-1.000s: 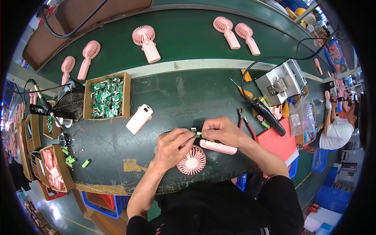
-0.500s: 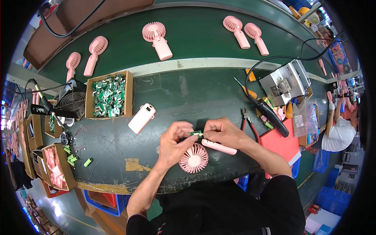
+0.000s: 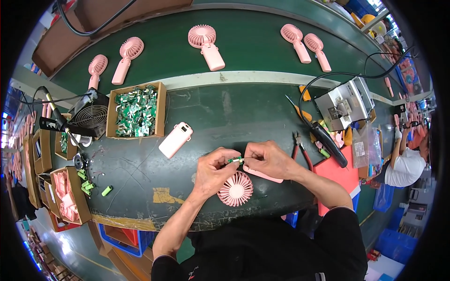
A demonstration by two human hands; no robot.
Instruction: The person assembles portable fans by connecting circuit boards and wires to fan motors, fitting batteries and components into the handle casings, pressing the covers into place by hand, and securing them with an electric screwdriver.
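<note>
A small green circuit board (image 3: pixel 236 160) is pinched between the thumb and fingers of my left hand (image 3: pixel 216 169). Against the board's right edge, the fingertips of my right hand (image 3: pixel 267 160) are closed in a pinch; what lies between them is too small to make out. Just below sits a pink fan head (image 3: pixel 235 188) with its round grille facing up. Its pink handle shell (image 3: pixel 263 175) is partly covered by my right hand. Farther left, a pink handle cover (image 3: pixel 176 139) with a small dark window lies on the bench.
A cardboard box of circuit boards (image 3: pixel 136 112) stands at the back left, beside a black blower fan (image 3: pixel 90 114). Green battery cells (image 3: pixel 107 190) lie on the left. To the right are pliers (image 3: pixel 303 151), a black-handled tool (image 3: pixel 329 144) and a metal-cased device (image 3: pixel 344 104). Pink fans (image 3: pixel 213 56) lie beyond.
Along the far belt the pink fans have shifted to the right. The view has moved slightly. Both hands stay at the circuit board, with small finger movements only.
</note>
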